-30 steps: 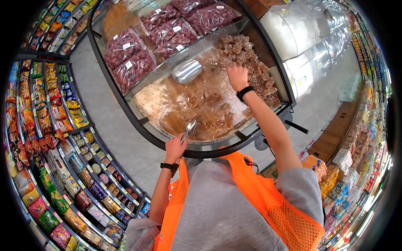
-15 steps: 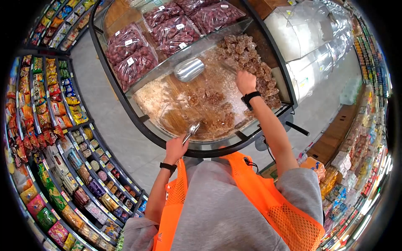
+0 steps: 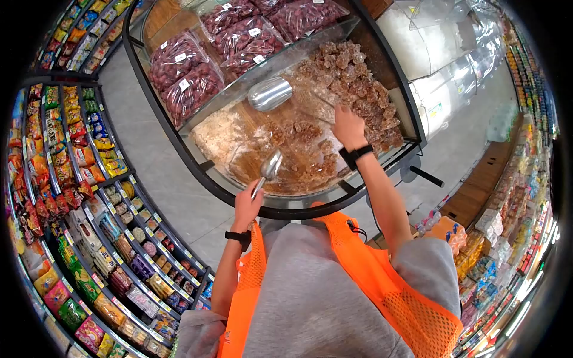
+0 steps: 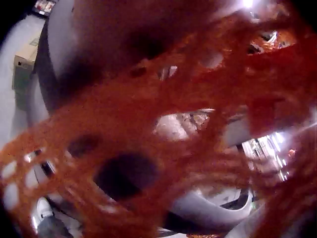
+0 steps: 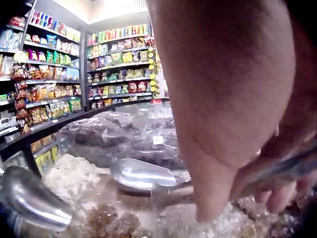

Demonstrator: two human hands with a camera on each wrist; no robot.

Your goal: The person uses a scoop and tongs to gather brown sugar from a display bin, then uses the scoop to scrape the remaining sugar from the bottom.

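Observation:
In the head view, my left hand (image 3: 246,209) grips the handle of a small metal scoop (image 3: 271,164) at the near rim of the display bin, its bowl over the wooden floor. My right hand (image 3: 348,126) is low over the brown rock sugar lumps (image 3: 373,98), curled round a thin metal tool. A flat blade (image 5: 171,195) and dark handle of this tool show in the right wrist view, partly hidden by the hand. A larger metal scoop (image 3: 270,94) lies by the glass divider. Blurred orange mesh (image 4: 124,104) covers most of the left wrist view.
Bags of dark red dried fruit (image 3: 194,89) lie behind the glass divider (image 3: 221,98). A black rim (image 3: 286,213) edges the bin. Pale crumbs (image 3: 218,137) cover its left side. Clear-covered bins (image 3: 436,53) stand to the right, snack shelves (image 3: 83,137) to the left.
My right hand has come nearer my body, drawing the metal tool back with it over the sugar. The small scoop in my left hand has tipped up and away from me.

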